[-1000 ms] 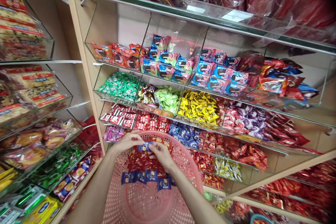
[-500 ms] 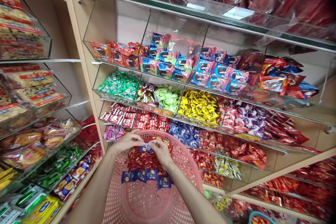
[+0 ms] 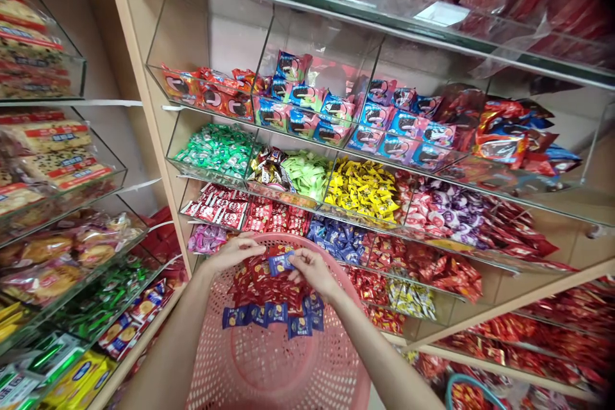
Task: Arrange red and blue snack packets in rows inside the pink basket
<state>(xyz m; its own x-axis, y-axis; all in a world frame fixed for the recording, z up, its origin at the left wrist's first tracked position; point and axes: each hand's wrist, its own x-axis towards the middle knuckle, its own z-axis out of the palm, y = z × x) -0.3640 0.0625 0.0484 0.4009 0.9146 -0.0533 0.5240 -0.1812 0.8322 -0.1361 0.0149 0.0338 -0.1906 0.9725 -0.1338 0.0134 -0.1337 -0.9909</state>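
Observation:
Between the thumb and fingers of my right hand (image 3: 310,272) is a small blue snack packet (image 3: 281,263), held above the far part of a pink plastic basket (image 3: 353,327). My left hand (image 3: 235,252) is over the basket's far left side, fingers stretched out, with nothing visible in it and apart from the packet. Under my hands a pile of red wrapped packets (image 3: 262,288) lies in the basket. In front of that pile, several more blue packets (image 3: 276,312) lie in a loose row.
Ahead rise shelves with clear bins of wrapped sweets, including green sweets (image 3: 216,152), yellow sweets (image 3: 362,189) and blue packets (image 3: 339,238) just behind the basket rim. Bagged pastries (image 3: 52,250) fill the left shelves. A blue-rimmed tub (image 3: 451,387) stands low at right.
The blue packet, earlier between both hands, has moved right in my right hand alone. My left hand has come away from it. The view has shifted slightly.

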